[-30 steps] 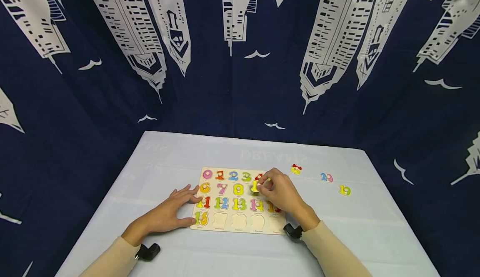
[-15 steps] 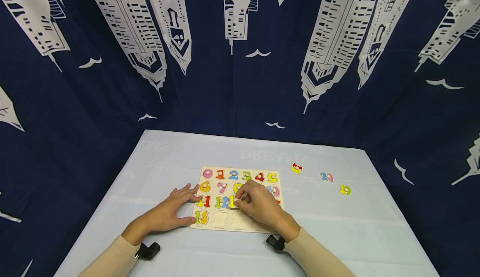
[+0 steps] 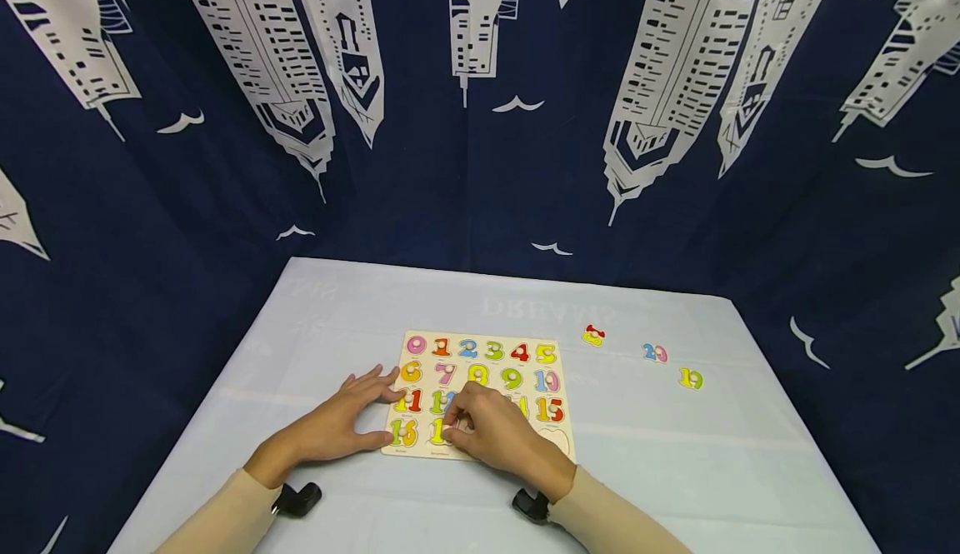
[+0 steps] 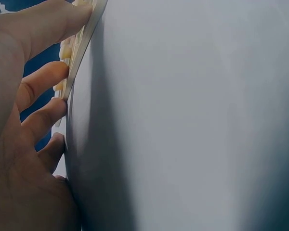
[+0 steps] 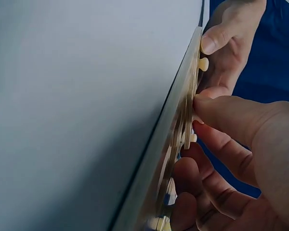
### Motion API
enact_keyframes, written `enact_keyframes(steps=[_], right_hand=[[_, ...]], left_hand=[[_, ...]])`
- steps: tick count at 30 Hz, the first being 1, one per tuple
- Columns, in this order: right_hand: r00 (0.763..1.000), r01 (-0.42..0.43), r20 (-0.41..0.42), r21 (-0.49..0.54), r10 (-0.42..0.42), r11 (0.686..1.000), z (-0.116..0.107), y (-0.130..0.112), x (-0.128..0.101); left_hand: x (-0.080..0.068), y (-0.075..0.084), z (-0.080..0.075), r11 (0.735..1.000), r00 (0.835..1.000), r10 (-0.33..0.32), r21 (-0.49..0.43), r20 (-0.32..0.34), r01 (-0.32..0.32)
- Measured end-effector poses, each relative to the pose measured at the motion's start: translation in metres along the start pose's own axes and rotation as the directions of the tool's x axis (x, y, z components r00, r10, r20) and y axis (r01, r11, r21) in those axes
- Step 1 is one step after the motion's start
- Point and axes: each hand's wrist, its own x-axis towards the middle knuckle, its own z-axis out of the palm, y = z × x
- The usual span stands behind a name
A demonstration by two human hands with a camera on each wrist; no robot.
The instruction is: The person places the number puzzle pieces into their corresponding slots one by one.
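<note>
A wooden number puzzle board (image 3: 417,452) lies on the white table, its upper rows filled with coloured, knobbed number pieces. My left hand (image 3: 341,421) rests at its left edge, thumb and fingertips on the rim with the fingers spread. Over the bottom row, my right hand (image 3: 501,431) pinches a number puzzle piece (image 3: 437,432) by its knob; a yellow 1 shows and the rest is behind the fingers. In the right wrist view, the thumb and forefinger meet at the held piece (image 5: 188,126), close over the board. The 16 (image 3: 403,432) sits just left of it.
Beyond the board's right side lie three loose pieces: a red and yellow one (image 3: 593,335), a blue and pink 20 (image 3: 655,352) and a 19 (image 3: 691,378). An unfilled recess (image 3: 555,437) shows at the bottom right. A dark blue printed cloth (image 3: 465,187) hangs behind the table.
My right hand has carried the number puzzle piece leftward and nearer across the board, from the upper right to the bottom row. The left hand has stayed at the edge.
</note>
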Motion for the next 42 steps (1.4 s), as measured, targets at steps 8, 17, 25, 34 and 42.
enact_keyframes(steps=[8, 17, 25, 34, 42], right_hand=[[1.0, -0.001, 0.002, -0.007, 0.001, 1.0, 0.001, -0.004, -0.001], [1.0, -0.003, 0.021, -0.003, 0.003, 1.0, 0.004, -0.009, -0.004], [0.999, 0.034, 0.03, -0.1, -0.031, 0.994, 0.004, -0.006, -0.004], [0.997, 0.057, 0.055, -0.07, -0.053, 0.996, -0.01, 0.002, -0.008], [0.998, -0.012, -0.069, 0.006, 0.012, 1.0, -0.05, 0.048, -0.023]], left_hand=[[0.001, -0.001, 0.001, 1.0, 1.0, 0.009, 0.011, -0.004, -0.009], [-0.001, 0.004, 0.001, 1.0, 1.0, 0.002, 0.023, 0.001, -0.002], [0.0, 0.006, 0.0, 0.999, 1.0, 0.029, 0.017, -0.008, -0.029], [0.005, 0.003, -0.002, 0.999, 1.0, 0.025, 0.02, -0.001, -0.025], [0.003, 0.0, 0.001, 1.0, 1.0, -0.002, 0.007, -0.001, 0.002]])
